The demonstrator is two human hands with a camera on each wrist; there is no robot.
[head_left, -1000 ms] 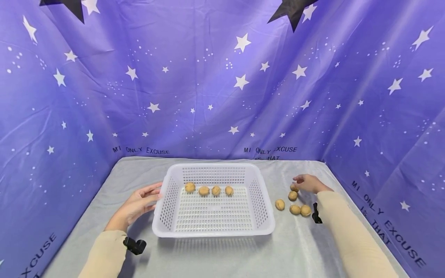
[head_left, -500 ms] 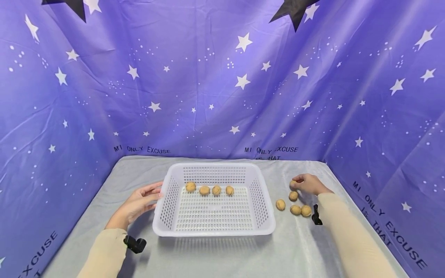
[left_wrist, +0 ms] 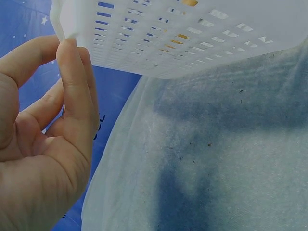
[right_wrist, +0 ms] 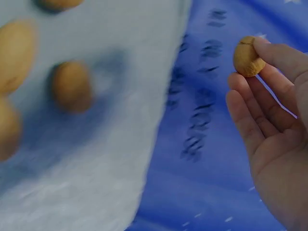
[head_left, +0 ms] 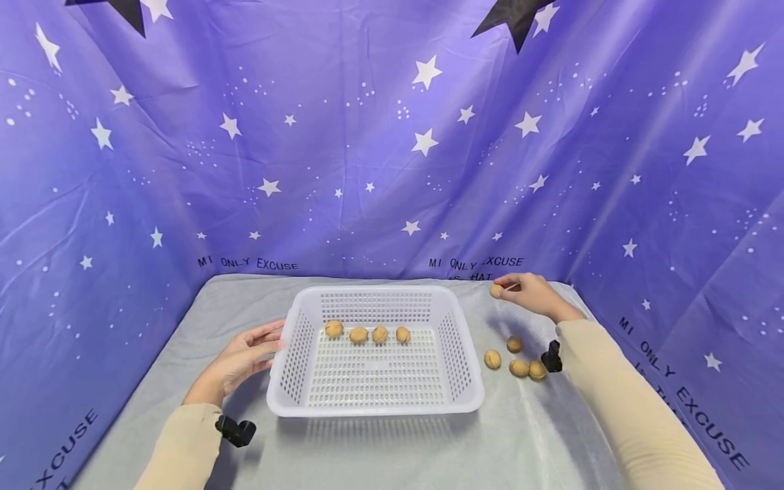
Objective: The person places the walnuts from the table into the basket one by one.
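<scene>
A walnut (head_left: 496, 290) is pinched between the thumb and fingertips of my right hand (head_left: 531, 295), raised over the back right of the table. In the right wrist view that walnut (right_wrist: 248, 57) shows its seam, held at the tips while the lower fingers extend beneath. My left hand (head_left: 241, 361) is at the left side of a white perforated plastic basket (head_left: 376, 411); the left wrist view shows its thumb and fingertips pinching the basket's rim (left_wrist: 67, 21). Several walnuts (head_left: 380, 335) lie in a row across the basket's back half.
More walnuts (head_left: 519, 368) lie loose on the grey cloth-covered table (head_left: 380, 456), right of the basket. Purple star-printed curtains (head_left: 343, 136) stand behind the table and along both sides. Each wrist carries a small black camera (head_left: 235, 431).
My right hand has picked a walnut off the back of the loose group and lifted it up and leftward. My left hand and the basket stay in place.
</scene>
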